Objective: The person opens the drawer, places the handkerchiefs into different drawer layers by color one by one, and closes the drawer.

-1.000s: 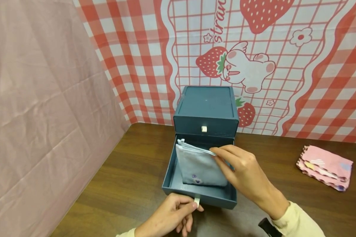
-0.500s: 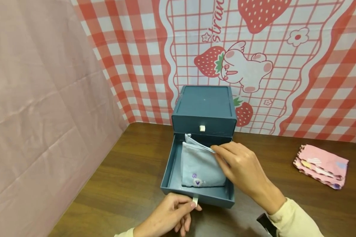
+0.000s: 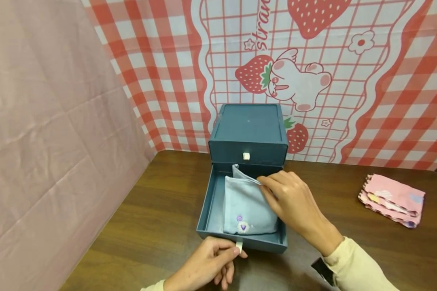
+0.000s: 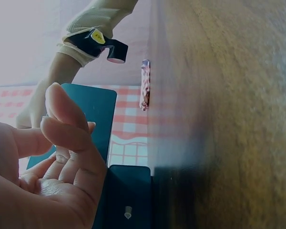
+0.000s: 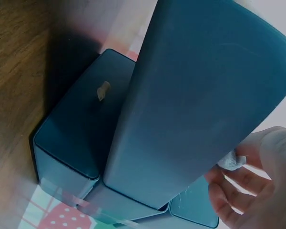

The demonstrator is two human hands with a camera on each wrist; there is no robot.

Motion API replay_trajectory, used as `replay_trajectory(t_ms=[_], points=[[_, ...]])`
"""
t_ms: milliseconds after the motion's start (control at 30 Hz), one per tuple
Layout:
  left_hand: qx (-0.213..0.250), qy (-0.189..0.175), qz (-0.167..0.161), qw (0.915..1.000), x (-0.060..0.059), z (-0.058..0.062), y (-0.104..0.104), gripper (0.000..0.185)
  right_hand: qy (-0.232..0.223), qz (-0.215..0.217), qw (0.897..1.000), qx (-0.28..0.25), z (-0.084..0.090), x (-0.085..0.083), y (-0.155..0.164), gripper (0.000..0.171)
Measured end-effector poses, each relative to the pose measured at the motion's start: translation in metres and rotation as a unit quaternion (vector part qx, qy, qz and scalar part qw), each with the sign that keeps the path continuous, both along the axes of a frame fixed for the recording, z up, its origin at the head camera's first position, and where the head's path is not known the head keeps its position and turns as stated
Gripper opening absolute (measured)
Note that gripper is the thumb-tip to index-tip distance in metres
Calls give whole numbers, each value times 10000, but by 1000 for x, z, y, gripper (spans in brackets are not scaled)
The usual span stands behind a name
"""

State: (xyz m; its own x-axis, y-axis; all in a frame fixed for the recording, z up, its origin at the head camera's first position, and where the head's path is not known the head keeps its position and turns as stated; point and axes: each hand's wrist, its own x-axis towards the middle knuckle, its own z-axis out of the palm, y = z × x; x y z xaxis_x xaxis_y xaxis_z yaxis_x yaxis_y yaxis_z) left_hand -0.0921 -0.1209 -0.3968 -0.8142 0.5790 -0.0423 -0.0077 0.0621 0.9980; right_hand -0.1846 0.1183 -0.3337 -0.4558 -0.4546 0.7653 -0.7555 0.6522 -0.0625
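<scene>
On the dark wooden table [image 3: 160, 226] stands my matte teal box-shaped drawer chest [image 3: 248, 131], its bottom drawer [image 3: 210, 202] pulled out. Inside lies a soft folded pale-blue cloth [image 3: 245, 204]; my right hand [image 3: 289, 200] pinches its upper edge, fingertips partly hidden. My left hand [image 3: 204, 266] pinches the small white pull tab [image 3: 239, 245].

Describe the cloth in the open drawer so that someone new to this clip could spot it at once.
Find the blue box at the back of the wooden table; its lower drawer is pulled out. The folded cloth lies inside, under the right hand. It is pale blue with a small purple motif, unlike the pink cloths at the right.
</scene>
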Motion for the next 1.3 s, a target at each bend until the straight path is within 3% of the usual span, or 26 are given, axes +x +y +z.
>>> replay_trajectory(t_ms=[233,667,933,1300], points=[[-23,-14,7,10000,-1,-1,-3,34,-339,-216,9992,-44,-1,-6,-3,13],[5,62,-65,10000,-3,0,-1,35,-414,-515,9978,-55,-2,-13,0,12],[5,83,-52,10000,-1,0,-1,34,-861,-499,9950,-52,0,-17,-13,9],[68,-37,23,10000,-1,0,-2,35,-1138,-727,9908,42,2,-21,-20,15]])
